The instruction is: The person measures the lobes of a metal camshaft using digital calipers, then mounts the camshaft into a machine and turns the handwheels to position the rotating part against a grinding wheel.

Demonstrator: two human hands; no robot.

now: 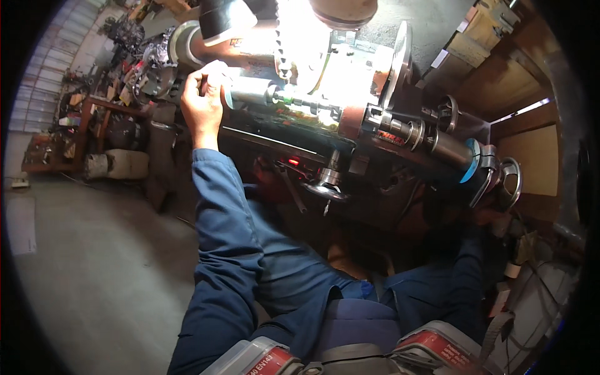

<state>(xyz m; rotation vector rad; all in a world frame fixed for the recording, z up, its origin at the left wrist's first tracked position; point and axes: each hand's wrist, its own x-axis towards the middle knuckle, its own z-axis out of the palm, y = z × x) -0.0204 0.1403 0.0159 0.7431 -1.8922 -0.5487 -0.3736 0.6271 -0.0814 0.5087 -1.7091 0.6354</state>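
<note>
My left hand (203, 103) is closed on the left end of a steel cylinder (250, 90) on the machine, beside a pale blue ring. A shaft with several collars (300, 100) runs rightward from that cylinder to a steel spindle housing (447, 150) with a blue band. A brightly lit wheel and a dark lamp head (222, 19) are above the shaft. My right hand (486, 217) is dimly seen low at the right end of the machine, under a handwheel (511, 184); its fingers are too dark to make out.
A second handwheel (325, 190) sits on the machine's front, above my legs. Cluttered wooden shelving (94, 106) with metal parts is at the left, above a concrete floor (94, 269). Wooden panels (528, 162) close in the right side. Respirator cartridges (425, 347) show at the bottom edge.
</note>
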